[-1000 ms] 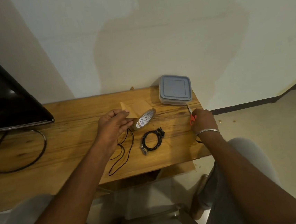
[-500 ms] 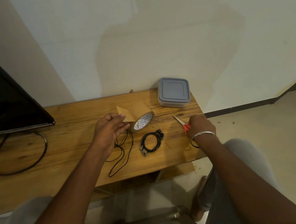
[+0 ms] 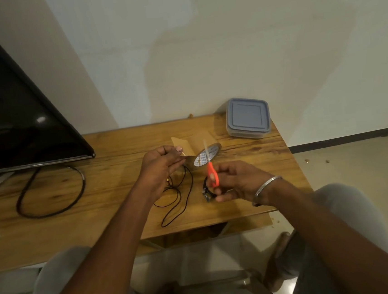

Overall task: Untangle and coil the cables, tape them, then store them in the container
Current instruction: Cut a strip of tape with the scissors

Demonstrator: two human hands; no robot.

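Note:
My left hand (image 3: 160,165) pinches the pulled-out end of brown tape (image 3: 183,145) above the wooden table (image 3: 103,203). The strip runs to the tape roll (image 3: 207,156), which lies on its side. My right hand (image 3: 235,180) grips orange-handled scissors (image 3: 212,172), their blades pointing up in front of the roll. A loose thin black cable (image 3: 181,195) lies under my left hand. A coiled black cable (image 3: 206,191) sits beneath my right hand, mostly hidden. The grey lidded container (image 3: 247,117) stands shut at the table's back right corner.
A black TV screen (image 3: 7,117) stands at the left, its thick power cord (image 3: 50,196) looping over the table. The table's right edge drops to the floor. My knees and a chair are below the front edge.
My right hand lifted the scissors off the table's right side and brought them left, in front of the tape roll. My left hand kept holding the tape strip.

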